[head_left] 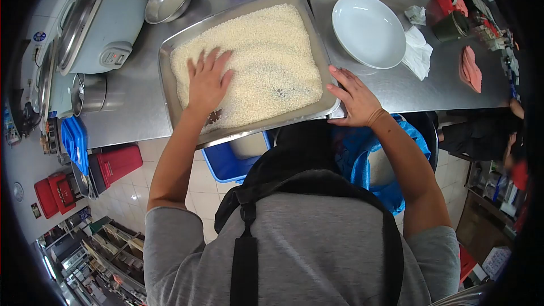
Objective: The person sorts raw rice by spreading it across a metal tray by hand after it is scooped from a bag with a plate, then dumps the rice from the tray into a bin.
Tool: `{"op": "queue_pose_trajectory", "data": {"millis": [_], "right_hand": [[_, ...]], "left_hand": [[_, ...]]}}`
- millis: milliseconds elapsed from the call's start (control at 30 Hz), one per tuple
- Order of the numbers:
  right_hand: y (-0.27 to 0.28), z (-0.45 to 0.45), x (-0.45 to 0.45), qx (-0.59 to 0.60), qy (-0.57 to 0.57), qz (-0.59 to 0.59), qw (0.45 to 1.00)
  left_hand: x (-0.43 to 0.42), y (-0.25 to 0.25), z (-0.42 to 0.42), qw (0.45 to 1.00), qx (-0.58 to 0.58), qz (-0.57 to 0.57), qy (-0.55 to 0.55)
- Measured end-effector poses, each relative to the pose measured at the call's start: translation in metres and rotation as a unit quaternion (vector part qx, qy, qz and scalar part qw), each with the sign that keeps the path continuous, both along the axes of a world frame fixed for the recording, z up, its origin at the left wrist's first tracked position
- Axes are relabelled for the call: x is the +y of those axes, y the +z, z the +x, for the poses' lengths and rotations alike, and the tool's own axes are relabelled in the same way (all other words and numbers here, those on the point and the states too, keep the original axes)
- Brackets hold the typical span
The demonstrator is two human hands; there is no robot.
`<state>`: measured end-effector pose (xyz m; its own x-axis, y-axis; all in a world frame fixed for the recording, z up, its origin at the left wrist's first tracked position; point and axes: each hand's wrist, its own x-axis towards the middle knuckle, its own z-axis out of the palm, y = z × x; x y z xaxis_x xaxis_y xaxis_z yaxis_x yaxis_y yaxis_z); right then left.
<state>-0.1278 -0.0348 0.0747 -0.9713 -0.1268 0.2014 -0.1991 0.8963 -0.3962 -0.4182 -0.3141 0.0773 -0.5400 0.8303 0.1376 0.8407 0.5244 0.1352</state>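
A shallow metal tray [247, 128] filled with pale rice grains [255, 56] lies on the steel counter in front of me. My left hand [208, 82] rests in the rice on the left side, fingers spread and palm down. A small dark bare patch of the tray shows just below that wrist. My right hand [358, 99] is at the tray's right rim near the front corner, its fingers stretched out and touching the edge. A hair-tie-like band circles the right wrist. Above that hand stands a white oval bowl [369, 30].
A rice cooker [107, 28] and a metal bowl [169, 0] stand left. White paper [417, 52] and a pink cloth [470, 69] lie right. Below the counter are a blue bin [224, 163] and a blue bag [360, 164]. Another person [484, 136] is at far right.
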Motion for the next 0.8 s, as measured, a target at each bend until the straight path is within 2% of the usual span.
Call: {"op": "queue_pose_trajectory", "data": {"millis": [133,233,333,467,567,667,733,800], "right_hand": [[-0.001,0.000,0.001,-0.008,-0.002,0.000,1.000],[-0.001,0.000,0.001,-0.013,-0.002,0.005,1.000],[-0.002,0.000,0.000,-0.008,-0.003,0.004,1.000],[-0.004,0.000,-0.001,-0.005,-0.006,0.008,1.000],[-0.004,0.000,-0.001,0.005,-0.006,0.002,1.000],[-0.005,0.000,-0.001,0.011,-0.004,0.001,1.000],[-0.007,-0.001,-0.002,0.016,-0.002,0.004,1.000],[-0.008,0.000,-0.002,0.026,0.002,0.004,1.000]], "left_hand": [[-0.018,-0.003,0.026,0.990,-0.076,-0.004,0.120],[0.002,-0.004,0.051,0.978,-0.143,0.008,0.149],[0.032,0.006,0.080,0.982,-0.167,0.004,0.089],[0.030,0.022,0.093,0.979,-0.184,-0.059,-0.066],[0.001,0.037,0.090,0.965,-0.229,-0.048,-0.118],[-0.023,0.067,0.072,0.945,-0.307,0.025,-0.110],[-0.036,0.083,0.062,0.899,-0.417,0.118,0.059],[-0.053,0.077,0.046,0.895,-0.405,0.144,0.117]]}}
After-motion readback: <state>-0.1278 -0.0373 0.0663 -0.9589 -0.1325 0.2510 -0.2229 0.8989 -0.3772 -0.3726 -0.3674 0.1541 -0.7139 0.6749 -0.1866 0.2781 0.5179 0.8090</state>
